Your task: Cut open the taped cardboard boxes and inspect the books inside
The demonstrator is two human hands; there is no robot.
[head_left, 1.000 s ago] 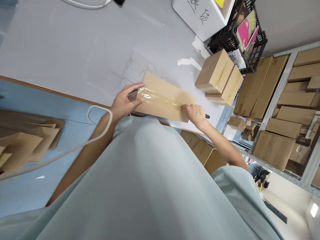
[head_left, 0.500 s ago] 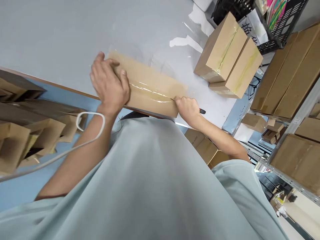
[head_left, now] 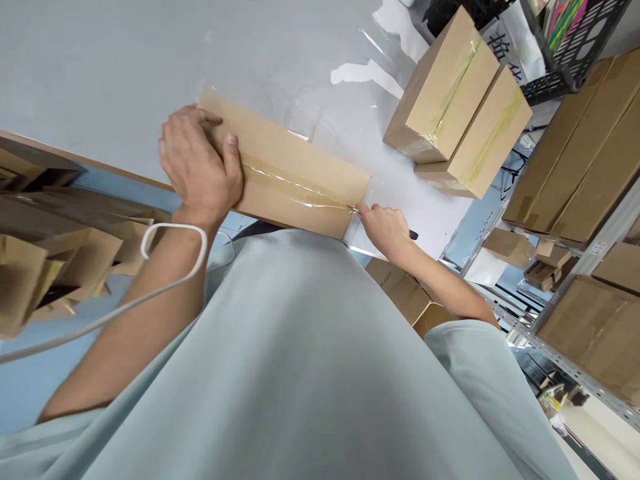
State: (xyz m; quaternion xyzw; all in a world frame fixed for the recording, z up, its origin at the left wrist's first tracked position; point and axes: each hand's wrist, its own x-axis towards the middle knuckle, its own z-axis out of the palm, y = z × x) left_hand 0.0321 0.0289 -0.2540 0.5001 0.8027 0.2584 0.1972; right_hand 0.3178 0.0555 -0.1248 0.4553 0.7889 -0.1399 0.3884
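A long brown cardboard box point(head_left: 295, 170) lies near the table's front edge, a strip of clear shiny tape running lengthwise along its top. My left hand point(head_left: 200, 160) holds the box's left end, thumb on top and fingers around the far side. At the opposite end, my right hand point(head_left: 385, 230) is closed round a box cutter point(head_left: 413, 235). Only the dark butt of its handle shows behind the hand, and its tip meets the tape at the box's right edge. Most of the cutter is hidden in the fist.
Two taped cartons point(head_left: 450, 93) stand at the right of the grey table point(head_left: 100, 67), near torn white paper point(head_left: 367, 73) and a black crate point(head_left: 595, 40). Shelves with boxes point(head_left: 575, 147) rise on the right. Open cartons point(head_left: 75, 260) sit lower left; a white cable point(head_left: 115, 310) crosses my left forearm.
My right hand with the box cutter has moved along the tape to the box's right edge and just past it. The left hand keeps its hold on the left end.
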